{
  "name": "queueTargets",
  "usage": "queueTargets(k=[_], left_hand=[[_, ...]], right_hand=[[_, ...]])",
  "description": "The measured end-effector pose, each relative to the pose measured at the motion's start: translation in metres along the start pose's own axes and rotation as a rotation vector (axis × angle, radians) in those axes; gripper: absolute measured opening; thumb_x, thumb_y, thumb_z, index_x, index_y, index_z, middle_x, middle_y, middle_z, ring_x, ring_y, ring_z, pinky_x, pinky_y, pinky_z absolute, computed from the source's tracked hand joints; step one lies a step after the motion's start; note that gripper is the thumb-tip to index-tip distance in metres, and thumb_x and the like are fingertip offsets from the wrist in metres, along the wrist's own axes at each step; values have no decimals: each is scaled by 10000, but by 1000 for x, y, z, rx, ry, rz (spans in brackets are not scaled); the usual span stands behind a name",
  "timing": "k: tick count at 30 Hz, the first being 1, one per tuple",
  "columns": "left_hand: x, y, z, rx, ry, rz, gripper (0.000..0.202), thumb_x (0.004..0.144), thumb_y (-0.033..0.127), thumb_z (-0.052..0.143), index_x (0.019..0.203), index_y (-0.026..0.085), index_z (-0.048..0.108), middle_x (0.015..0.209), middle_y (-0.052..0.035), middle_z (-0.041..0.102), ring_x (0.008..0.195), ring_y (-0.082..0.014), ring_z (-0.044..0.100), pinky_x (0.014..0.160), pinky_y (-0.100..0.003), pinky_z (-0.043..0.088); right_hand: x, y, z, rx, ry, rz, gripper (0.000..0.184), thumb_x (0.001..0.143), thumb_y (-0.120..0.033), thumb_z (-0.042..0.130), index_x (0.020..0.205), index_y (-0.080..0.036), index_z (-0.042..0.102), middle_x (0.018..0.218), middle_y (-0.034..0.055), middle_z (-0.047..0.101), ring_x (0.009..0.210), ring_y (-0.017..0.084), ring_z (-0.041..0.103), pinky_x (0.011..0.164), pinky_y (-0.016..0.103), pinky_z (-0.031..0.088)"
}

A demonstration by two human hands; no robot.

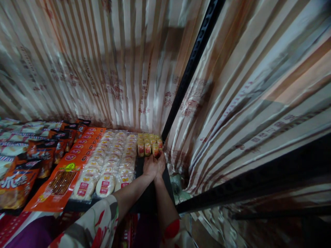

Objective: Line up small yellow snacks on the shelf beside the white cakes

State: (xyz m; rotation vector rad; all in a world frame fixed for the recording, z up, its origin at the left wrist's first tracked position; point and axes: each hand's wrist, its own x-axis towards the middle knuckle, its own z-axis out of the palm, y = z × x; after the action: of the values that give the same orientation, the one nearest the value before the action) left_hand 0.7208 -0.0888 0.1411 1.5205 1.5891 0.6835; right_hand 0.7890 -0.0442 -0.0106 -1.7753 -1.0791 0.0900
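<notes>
Both my hands reach to the back right corner of a dark shelf (151,198). My left hand (150,166) and my right hand (161,162) lie side by side, knuckles up, against the front of a block of small yellow snack packs (148,144). The fingers of both hands curl onto the nearest packs, but whether they grip one is hidden. Left of the hands lie rows of clear packs of round white rice cakes (113,162) with red labels.
Orange flat packs of brown sticks (64,179) lie further left, then dark orange snack bags (18,182). A striped shiny curtain (103,62) hangs behind and to the right. A black shelf post (191,65) rises from the corner, and a black rail (245,186) runs right.
</notes>
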Motion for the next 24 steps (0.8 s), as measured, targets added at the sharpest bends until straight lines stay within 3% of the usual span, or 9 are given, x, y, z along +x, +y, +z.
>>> queueTargets(k=[5,11,14,19,24], left_hand=[[5,-5,4,72,-20,41,413,795,13,390,1096,156,633,1072,-89,673,1046,-205,603,943,-299,439],[12,-15,11,197,-36,40,384,835,49,397,1138,122,621,1154,-114,638,1104,-193,578,972,-256,422],[18,-22,17,204,-30,68,402,838,50,376,1145,129,624,1191,-109,620,1129,-200,558,1002,-272,406],[36,-45,33,200,-17,116,393,830,77,392,1144,138,621,1185,-106,618,1106,-189,567,996,-289,418],[50,-67,50,206,61,143,381,795,94,447,1117,188,627,1094,-89,646,1008,-183,605,898,-296,481]], right_hand=[[1,-1,-3,14,-52,-9,457,737,-235,430,1178,-117,468,1170,163,556,1091,237,507,963,386,375],[-2,2,-4,20,-86,2,412,760,-223,436,1146,-87,482,1125,178,556,1047,235,509,940,353,390],[-2,3,-3,24,-81,5,356,765,-231,435,1096,-118,503,1076,146,564,990,213,521,910,331,408],[-2,6,-2,25,-79,-22,261,733,-194,425,960,-164,550,1024,103,571,999,198,507,917,326,405],[-4,6,-2,-23,-44,-63,282,736,-159,409,967,-188,568,1019,87,566,992,196,504,881,332,421]])
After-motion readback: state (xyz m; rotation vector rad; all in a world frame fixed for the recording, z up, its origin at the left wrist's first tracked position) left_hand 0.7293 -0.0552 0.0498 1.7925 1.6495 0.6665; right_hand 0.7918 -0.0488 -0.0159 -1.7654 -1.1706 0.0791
